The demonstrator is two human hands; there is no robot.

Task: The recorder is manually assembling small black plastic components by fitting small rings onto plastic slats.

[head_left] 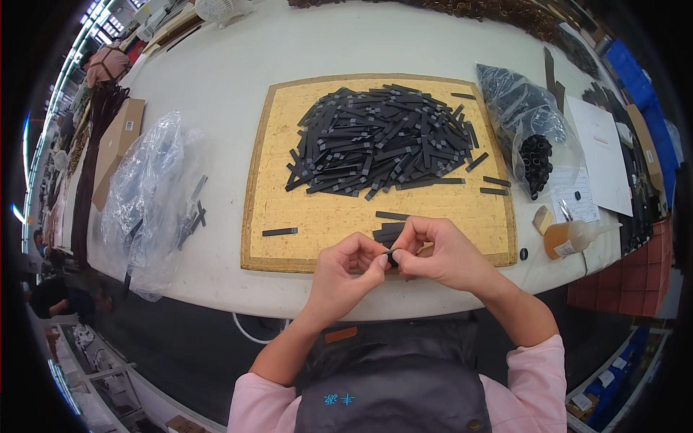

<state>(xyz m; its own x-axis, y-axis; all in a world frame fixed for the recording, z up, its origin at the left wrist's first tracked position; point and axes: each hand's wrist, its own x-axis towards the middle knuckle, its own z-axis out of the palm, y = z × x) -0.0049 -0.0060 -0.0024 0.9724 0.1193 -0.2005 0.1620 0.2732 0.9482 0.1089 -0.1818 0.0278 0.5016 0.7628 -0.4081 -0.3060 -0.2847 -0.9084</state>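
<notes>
Close to the table's front edge, my left hand [348, 273] and my right hand [442, 251] meet, fingertips pinched. Between them is a small black loop [393, 258], partly covered by the fingers; it looks like a bent strip. Just beyond my fingers lie a few flat black strips [388, 229]. A large heap of similar black strips [382, 141], many with a greyish end, covers the far half of a yellow cardboard sheet [325, 245]. One single strip [279, 232] rests on the sheet's near left.
Left stands a crumpled clear plastic bag [148, 202] beside a cardboard box [119, 148]. On the right are a plastic bag [505, 94] spilling black rings [536, 162], a bottle of amber liquid [567, 239], a small tan block [543, 220] and white papers [599, 155].
</notes>
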